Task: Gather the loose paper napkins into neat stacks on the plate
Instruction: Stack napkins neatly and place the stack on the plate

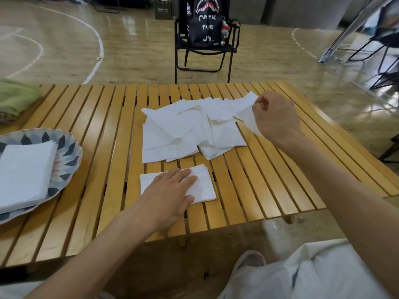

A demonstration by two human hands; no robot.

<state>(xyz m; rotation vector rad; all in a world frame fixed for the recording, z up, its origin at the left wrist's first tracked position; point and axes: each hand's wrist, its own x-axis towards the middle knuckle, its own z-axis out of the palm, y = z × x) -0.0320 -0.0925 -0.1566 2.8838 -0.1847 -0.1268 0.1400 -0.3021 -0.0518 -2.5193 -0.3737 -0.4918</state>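
White napkin was pinched in my right hand at two o'clock; my left hand lay flat on the small stack. The plate sat at nine. I judged tugging could tear it or scatter the pile.

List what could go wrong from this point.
The right hand pinches one napkin by its edge; thin paper might tear or drag the loose pile askew. The small stack under the flat left hand could shift when carried to the plate.
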